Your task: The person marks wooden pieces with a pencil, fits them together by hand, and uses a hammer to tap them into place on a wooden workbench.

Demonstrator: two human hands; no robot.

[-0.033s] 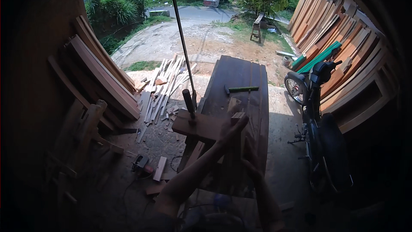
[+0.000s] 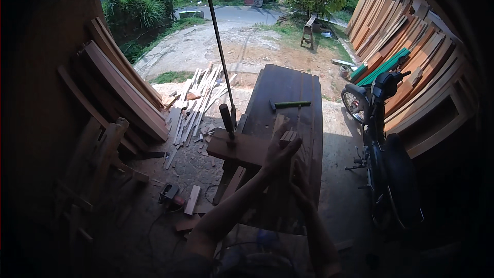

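Small wooden pieces [image 2: 288, 137] stand on end between my two hands, over the dark workbench [image 2: 283, 85]. My left hand [image 2: 280, 155] lies along their left side, fingers pointing away from me. On their right side my right hand [image 2: 301, 185] is pressed close, lower and nearer to me. Shadow hides most of the fingers and the lower part of the wood. Left of my left hand lies a thick wooden block [image 2: 241, 148], with a dark-handled tool [image 2: 226, 118] upright in it. A hammer [image 2: 290, 105] with a green handle rests farther up the bench.
Thin offcuts [image 2: 198, 105] are heaped on the floor at left, near a corded power tool [image 2: 171, 195] and a short pale block [image 2: 192, 200]. A motorcycle [image 2: 391, 159] stands at right, beside leaning planks [image 2: 401, 46]. More boards [image 2: 121, 90] lean at left.
My left hand has shifted slightly right along the wooden pieces. My right hand has come up a little beside them. The hammer and block lie as before.
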